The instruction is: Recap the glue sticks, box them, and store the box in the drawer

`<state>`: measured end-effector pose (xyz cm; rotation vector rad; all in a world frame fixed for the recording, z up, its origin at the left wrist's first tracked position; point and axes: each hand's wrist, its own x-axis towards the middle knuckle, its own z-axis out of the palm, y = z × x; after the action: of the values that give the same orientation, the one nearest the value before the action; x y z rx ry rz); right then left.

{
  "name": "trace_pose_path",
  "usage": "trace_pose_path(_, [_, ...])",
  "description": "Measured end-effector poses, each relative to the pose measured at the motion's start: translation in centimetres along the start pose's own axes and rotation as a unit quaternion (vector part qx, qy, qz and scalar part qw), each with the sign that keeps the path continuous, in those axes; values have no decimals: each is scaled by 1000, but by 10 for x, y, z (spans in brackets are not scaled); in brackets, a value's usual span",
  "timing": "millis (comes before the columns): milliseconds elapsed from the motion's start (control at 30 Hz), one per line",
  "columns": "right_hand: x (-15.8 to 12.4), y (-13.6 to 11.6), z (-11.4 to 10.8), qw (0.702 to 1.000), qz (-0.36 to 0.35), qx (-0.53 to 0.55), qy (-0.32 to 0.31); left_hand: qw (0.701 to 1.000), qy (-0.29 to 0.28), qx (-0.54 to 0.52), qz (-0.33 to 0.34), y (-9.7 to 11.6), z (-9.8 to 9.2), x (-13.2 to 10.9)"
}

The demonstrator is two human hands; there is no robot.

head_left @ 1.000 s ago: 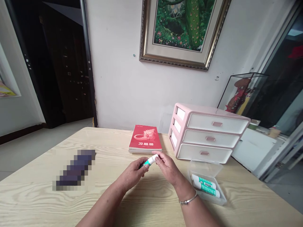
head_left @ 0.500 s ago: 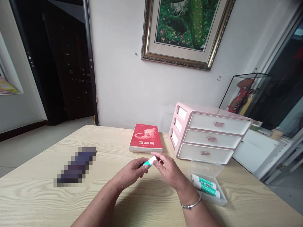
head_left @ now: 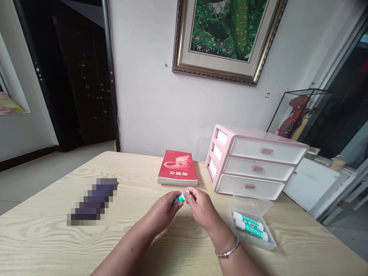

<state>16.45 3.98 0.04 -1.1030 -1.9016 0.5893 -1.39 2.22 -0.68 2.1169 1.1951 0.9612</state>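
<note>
Both hands meet above the middle of the wooden table [head_left: 51, 245], holding one small green and white glue stick [head_left: 181, 197] between them. My left hand [head_left: 163, 211] grips its green body with curled fingers. My right hand [head_left: 201, 207] pinches the white cap end; a silver bangle [head_left: 228, 251] sits on that wrist. To the right lies an open clear plastic box [head_left: 264, 241] with two more green and white glue sticks [head_left: 250, 225] inside.
A red book [head_left: 177, 172] lies just beyond the hands. A pink three-drawer organiser [head_left: 255, 163] stands at the back right with its drawers closed. A blurred dark object [head_left: 92, 201] lies on the left. A glass case [head_left: 299, 115] stands past the table's right edge.
My hands have drawn closer together along the glue stick, so less of it shows between them. The view has shifted slightly.
</note>
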Motion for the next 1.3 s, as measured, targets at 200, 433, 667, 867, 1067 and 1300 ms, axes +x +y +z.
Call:
trace_pose_path(200, [4, 13, 19, 979, 181, 94, 23, 989, 58, 135, 16, -3, 12, 1])
trace_pose_path(433, [-1, 12, 0, 994, 27, 92, -44, 990, -69, -113, -44, -7, -7, 0])
trace_pose_path(667, [1, 15, 7, 994, 93, 60, -14, 999, 33, 34, -14, -7, 4, 1])
trace_pose_path(867, [4, 15, 19, 982, 176, 65, 22, 984, 82, 159, 16, -8, 18, 1])
trace_pose_path(1067, [1, 7, 15, 992, 108, 36, 49, 996, 32, -83, -28, -10, 18, 2])
trace_pose_path(1300, [-9, -6, 21, 983, 49, 179, -1, 936, 68, -312, -149, -9, 5, 3])
